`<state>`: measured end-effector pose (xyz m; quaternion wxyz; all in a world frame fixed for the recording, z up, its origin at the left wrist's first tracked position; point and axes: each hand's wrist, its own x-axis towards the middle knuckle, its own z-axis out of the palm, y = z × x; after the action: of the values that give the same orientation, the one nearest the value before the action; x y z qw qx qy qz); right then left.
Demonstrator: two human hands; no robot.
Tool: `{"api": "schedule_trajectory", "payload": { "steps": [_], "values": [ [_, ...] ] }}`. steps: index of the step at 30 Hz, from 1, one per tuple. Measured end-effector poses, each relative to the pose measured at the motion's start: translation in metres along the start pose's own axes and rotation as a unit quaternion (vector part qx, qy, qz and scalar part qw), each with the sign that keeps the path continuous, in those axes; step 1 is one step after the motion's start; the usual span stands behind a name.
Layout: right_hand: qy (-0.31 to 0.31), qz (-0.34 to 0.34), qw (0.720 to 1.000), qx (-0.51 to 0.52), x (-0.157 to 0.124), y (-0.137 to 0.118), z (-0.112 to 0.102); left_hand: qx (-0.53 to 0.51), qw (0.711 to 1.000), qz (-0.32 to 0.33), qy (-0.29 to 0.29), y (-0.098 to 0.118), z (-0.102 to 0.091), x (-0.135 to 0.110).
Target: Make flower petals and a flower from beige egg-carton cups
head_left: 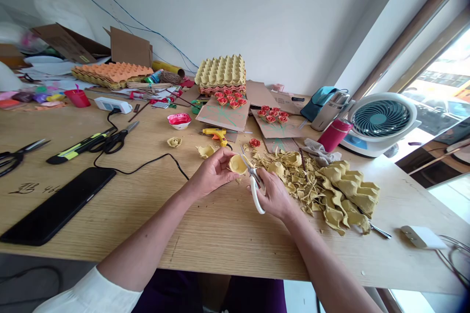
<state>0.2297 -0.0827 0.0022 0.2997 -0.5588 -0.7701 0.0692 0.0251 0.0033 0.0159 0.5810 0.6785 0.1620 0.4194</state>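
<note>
Over the middle of the wooden table, my left hand (215, 170) pinches a yellow egg carton cup (238, 165) by its side. My right hand (273, 193) grips white-handled scissors (256, 187), whose blades meet the cup's right rim. Just right of my hands spreads a heap of cut carton scraps (293, 181), with a larger piece of egg carton (348, 188) at its right end. Behind the cup lie a yellow glue gun (217, 135) and a single red carton rose (254, 143). An uncoloured carton rose (174, 142) sits left of them, near another loose cup piece (205, 151).
Red roses stand on cardboard sheets (223, 116) before stacked egg trays (220, 71). A bowl of red paint (179, 121) is beside them. Leftward lie black scissors (113, 141), a utility knife (81, 146), a phone (58, 205) and a cable. A fan (380, 122) and bottles stand right.
</note>
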Motion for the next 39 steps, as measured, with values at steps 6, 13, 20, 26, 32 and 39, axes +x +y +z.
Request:
{"api": "schedule_trajectory", "payload": {
  "steps": [6, 13, 20, 26, 32, 39],
  "values": [
    [-0.002, 0.002, 1.000, -0.003, 0.001, -0.001, -0.001, -0.007, 1.000, -0.012, -0.011, 0.000, -0.002, 0.000],
    [0.003, 0.026, 0.999, 0.046, 0.000, -0.003, -0.002, -0.007, 0.999, -0.033, 0.007, 0.009, -0.005, 0.001],
    [0.004, 0.049, 0.997, 0.060, 0.000, -0.005, -0.002, -0.068, 0.996, -0.061, 0.023, 0.014, -0.006, 0.000],
    [0.008, 0.039, 0.998, 0.056, 0.001, -0.003, 0.000, -0.086, 0.995, -0.037, 0.042, 0.005, -0.008, 0.001],
    [-0.001, 0.013, 1.000, 0.013, 0.001, 0.000, 0.002, -0.078, 0.995, -0.063, 0.021, 0.007, -0.005, 0.001],
    [0.000, -0.004, 1.000, -0.002, 0.001, 0.002, 0.002, -0.093, 0.993, -0.067, -0.001, 0.006, -0.004, 0.000]
  ]
}}
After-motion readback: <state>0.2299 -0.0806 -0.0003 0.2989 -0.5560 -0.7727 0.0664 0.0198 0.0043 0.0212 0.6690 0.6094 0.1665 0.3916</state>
